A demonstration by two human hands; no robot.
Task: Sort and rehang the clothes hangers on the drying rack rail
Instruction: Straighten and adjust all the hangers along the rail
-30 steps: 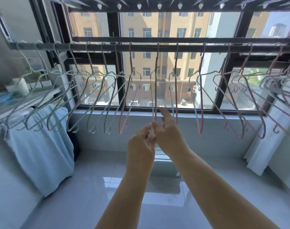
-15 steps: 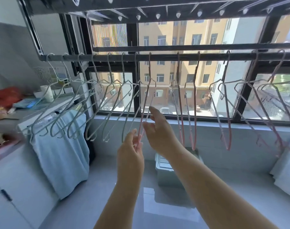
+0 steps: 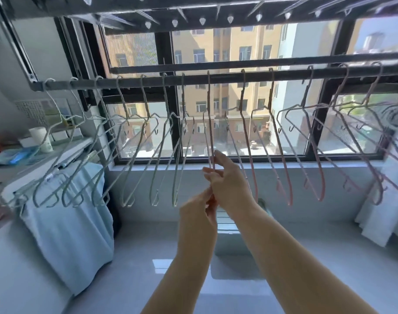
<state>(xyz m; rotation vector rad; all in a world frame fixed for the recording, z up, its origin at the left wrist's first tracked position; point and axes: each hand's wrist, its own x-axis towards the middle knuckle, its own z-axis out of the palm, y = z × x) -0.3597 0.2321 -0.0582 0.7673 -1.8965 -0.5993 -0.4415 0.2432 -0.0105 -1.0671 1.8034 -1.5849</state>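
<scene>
- The rail [image 3: 284, 74] carries a full row. Grey hangers [image 3: 135, 155] bunch along its left half and pink hangers [image 3: 283, 166] spread along its right half, so the colour sort looks mostly done (a judgement from how they hang).
- The held hanger [image 3: 209, 123], a pink one, hooks over the middle of the rail at the seam between the two colours, just beside the last grey one.
- Below the rail, the right hand [image 3: 229, 184] pinches the hanger's wires between thumb and forefinger. The left hand [image 3: 196, 214], lower down, has its fingers closed round the bottom end.
- What is likely left is to settle this one in place and tidy the crowded pink ones at the rail's right end, where blur hides how they sit.
- No brand or writing is readable. A paper cup [image 3: 42, 139] below the rail's left end bears a green mark that is too small to read.
</scene>
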